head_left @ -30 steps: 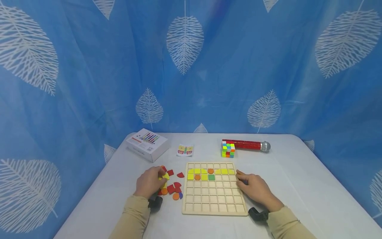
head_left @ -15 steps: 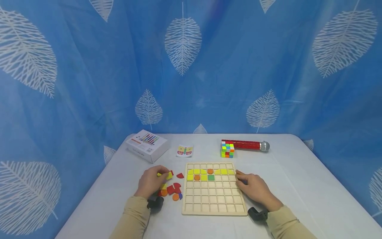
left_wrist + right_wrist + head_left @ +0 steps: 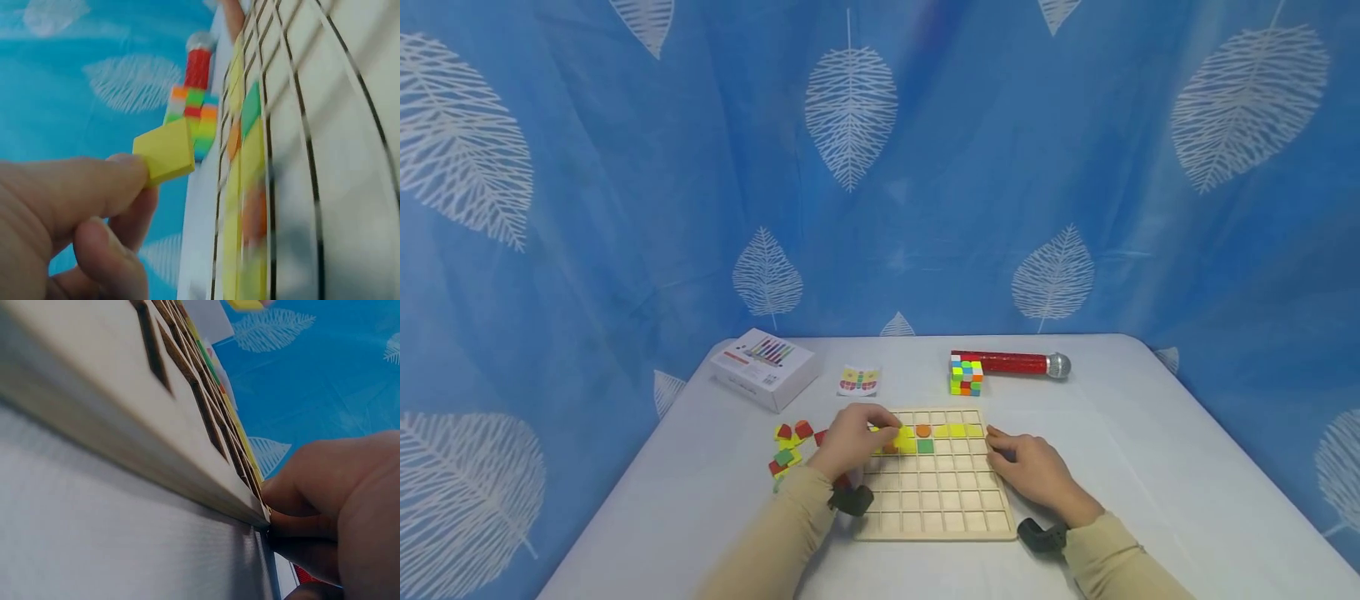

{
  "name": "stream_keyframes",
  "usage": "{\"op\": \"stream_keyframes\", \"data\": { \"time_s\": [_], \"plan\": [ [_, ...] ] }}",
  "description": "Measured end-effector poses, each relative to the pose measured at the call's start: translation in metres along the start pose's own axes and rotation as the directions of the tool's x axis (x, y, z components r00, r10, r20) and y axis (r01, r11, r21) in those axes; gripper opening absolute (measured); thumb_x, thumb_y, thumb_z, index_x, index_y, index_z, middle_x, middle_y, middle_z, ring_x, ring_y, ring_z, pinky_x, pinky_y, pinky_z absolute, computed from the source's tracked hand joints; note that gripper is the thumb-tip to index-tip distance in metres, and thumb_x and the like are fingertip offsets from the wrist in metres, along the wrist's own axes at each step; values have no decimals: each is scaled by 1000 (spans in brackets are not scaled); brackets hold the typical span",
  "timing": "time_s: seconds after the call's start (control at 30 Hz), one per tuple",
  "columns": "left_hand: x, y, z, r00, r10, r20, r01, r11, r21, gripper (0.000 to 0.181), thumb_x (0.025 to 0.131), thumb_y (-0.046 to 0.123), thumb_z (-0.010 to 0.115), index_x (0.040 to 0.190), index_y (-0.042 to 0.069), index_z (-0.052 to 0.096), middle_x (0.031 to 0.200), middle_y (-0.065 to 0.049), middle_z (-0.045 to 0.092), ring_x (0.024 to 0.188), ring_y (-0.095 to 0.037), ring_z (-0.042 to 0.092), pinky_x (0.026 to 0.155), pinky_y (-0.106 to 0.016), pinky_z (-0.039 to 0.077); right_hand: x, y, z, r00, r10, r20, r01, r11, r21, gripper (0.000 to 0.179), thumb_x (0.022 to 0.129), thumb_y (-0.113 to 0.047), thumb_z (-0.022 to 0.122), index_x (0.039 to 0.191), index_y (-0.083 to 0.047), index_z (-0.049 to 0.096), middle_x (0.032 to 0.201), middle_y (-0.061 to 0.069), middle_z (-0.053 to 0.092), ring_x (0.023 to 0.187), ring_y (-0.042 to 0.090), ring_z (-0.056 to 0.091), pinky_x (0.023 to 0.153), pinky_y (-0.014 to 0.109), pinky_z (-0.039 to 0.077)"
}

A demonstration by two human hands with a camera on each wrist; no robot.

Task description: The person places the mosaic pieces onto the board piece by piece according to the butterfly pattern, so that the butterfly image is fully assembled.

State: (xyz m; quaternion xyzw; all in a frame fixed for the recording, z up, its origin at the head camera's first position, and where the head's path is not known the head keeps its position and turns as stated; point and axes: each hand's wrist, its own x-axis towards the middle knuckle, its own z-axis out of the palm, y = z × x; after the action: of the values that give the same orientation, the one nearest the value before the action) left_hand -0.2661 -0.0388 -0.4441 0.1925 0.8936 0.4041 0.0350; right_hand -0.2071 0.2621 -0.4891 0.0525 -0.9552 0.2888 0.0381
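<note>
Pinch on yellow tile (image 3: 164,153), left hand (image 3: 853,437), over board (image 3: 951,500) near far-left corner. Right hand (image 3: 1036,471) touches board's right edge, can't tell if gripping. Loose tiles (image 3: 785,457) off left edge, cube (image 3: 966,377) beyond far edge.

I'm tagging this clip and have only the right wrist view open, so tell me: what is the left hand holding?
Observer: The left hand pinches a yellow tile between thumb and fingers.
Reviewer: Is it seated in the board?
Observer: No, the left wrist view shows it in the air, apart from the grid.
Reviewer: Anything lying off to the board's left?
Observer: Yes, the head view shows loose pieces there, in red, yellow and green.
</note>
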Motion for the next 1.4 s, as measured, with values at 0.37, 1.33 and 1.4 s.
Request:
{"op": "stream_keyframes", "data": {
  "time_s": [0.37, 1.33, 1.4],
  "plan": [
    [37, 35, 62, 998, 11, 54, -24, 969, 245, 5, 94, 22, 76, 96, 23, 81, 93, 12, 74, 84, -7, 63, 73, -31, 52, 2, 2, 1, 1000, -14, 2, 14, 1000, 11, 38, 98, -25, 67, 131, -4, 70, 145, 7, 61, 135, 40, 55, 107, 60, 45],
    [26, 25, 51, 999, 53, -11, -46, 943, 331, 11, 93, 26, 78, 101, 25, 84, 103, 11, 77, 99, -12, 70, 72, -30, 54, 0, -1, -1, 1000, 1, 3, -1, 1000, 13, 39, 98, -24, 67, 131, -4, 69, 145, 9, 61, 134, 42, 55, 107, 60, 44],
    [18, 14, 36, 997, 25, -69, -3, 955, 295, 15, 94, 26, 76, 107, 23, 83, 109, 7, 78, 107, -17, 71, 77, -35, 57, 0, -3, -1, 1000, 6, 6, -6, 1000, 14, 39, 98, -24, 67, 131, -4, 69, 145, 8, 60, 135, 42, 54, 107, 61, 44]
  ]
}}
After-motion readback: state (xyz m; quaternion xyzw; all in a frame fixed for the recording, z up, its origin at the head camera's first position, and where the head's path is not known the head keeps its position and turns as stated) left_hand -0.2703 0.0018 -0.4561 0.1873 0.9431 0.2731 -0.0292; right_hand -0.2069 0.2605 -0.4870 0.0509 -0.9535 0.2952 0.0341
